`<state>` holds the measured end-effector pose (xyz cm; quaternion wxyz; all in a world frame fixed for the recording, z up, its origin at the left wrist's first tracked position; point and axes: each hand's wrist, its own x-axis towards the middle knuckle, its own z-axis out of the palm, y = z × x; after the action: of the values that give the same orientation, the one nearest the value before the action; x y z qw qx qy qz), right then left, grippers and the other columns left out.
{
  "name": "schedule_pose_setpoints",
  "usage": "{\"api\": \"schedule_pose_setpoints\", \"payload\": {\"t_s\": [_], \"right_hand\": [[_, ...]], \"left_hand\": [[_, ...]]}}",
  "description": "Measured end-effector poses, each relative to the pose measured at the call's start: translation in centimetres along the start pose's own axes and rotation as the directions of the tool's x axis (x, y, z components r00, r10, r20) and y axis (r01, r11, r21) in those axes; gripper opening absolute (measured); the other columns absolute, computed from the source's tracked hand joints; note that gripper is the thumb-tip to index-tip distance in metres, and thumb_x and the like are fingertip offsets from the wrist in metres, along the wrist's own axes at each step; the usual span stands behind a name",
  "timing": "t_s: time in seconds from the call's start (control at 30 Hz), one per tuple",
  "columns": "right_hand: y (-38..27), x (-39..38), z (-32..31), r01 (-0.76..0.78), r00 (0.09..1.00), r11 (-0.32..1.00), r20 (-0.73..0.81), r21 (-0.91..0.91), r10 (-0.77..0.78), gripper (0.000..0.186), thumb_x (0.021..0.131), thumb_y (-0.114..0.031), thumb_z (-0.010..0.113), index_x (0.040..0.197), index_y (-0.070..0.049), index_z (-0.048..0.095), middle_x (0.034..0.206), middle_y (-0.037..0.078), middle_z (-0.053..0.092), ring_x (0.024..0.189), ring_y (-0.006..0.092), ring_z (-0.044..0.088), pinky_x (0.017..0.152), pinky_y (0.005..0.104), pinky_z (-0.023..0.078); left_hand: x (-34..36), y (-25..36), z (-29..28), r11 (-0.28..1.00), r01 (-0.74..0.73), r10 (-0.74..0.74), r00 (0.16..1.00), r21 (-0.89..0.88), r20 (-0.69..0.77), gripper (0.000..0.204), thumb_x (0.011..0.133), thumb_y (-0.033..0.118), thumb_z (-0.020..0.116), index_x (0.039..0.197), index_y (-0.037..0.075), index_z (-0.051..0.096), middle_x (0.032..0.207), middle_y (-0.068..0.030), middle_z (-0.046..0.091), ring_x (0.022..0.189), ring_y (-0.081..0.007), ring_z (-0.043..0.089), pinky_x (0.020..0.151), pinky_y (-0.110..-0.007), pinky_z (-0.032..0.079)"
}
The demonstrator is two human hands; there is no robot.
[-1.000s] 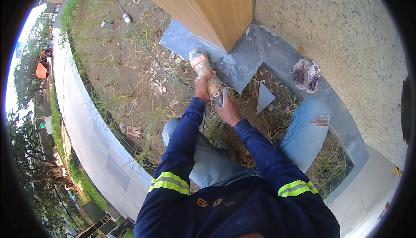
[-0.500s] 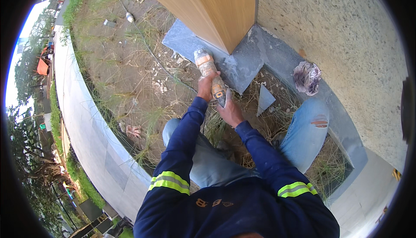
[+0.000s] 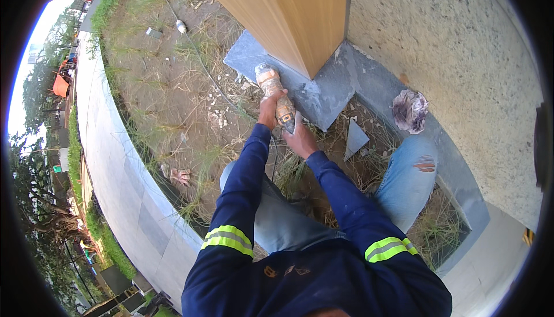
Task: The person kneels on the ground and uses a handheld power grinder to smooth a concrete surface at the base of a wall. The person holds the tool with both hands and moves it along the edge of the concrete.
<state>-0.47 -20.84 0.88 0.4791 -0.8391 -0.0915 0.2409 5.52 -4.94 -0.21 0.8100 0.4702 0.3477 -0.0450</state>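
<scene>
A dusty orange-and-grey angle grinder (image 3: 277, 95) is held in both of my hands, its head pointing away from me. My left hand (image 3: 269, 110) is wrapped round the middle of its body. Closer to me, my right hand (image 3: 301, 138) grips the tail end. The head lies by the left edge of a grey stone slab (image 3: 309, 95) at the foot of a wood-toned column (image 3: 288, 17). Whether the disc touches the slab cannot be made out. White dust smears mark the slab near the column's corner.
A cable (image 3: 213, 80) runs across the dry, grassy soil. A triangular tile offcut (image 3: 356, 138) lies right of my hands. A crumpled cloth or bag (image 3: 410, 111) rests on the grey ledge by the rough wall (image 3: 444, 34). A pale paved kerb (image 3: 124, 167) curves along the left.
The grinder and both hands have shifted slightly left relative to the slab. My view has moved a little, and both hands still grip the tool.
</scene>
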Motion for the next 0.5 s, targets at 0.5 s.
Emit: {"api": "schedule_pose_setpoints", "payload": {"t_s": [0.5], "right_hand": [[-0.4,0.8,-0.3,0.001,1.000,0.998,-0.023,0.060,0.001,0.081,0.086,-0.023,0.069,0.151,0.000,0.026,0.099,0.035,0.069,0.092,0.0515,0.068,0.078,0.0554,0.053]], "left_hand": [[0.2,0.7,0.9,1.000,-0.010,0.010,1.000,0.009,-0.024,0.035,0.088,0.017,0.077,0.112,0.000,0.058,0.083,-0.0124,0.064,0.065,-0.0276,0.068,0.060,-0.042,0.059]]}}
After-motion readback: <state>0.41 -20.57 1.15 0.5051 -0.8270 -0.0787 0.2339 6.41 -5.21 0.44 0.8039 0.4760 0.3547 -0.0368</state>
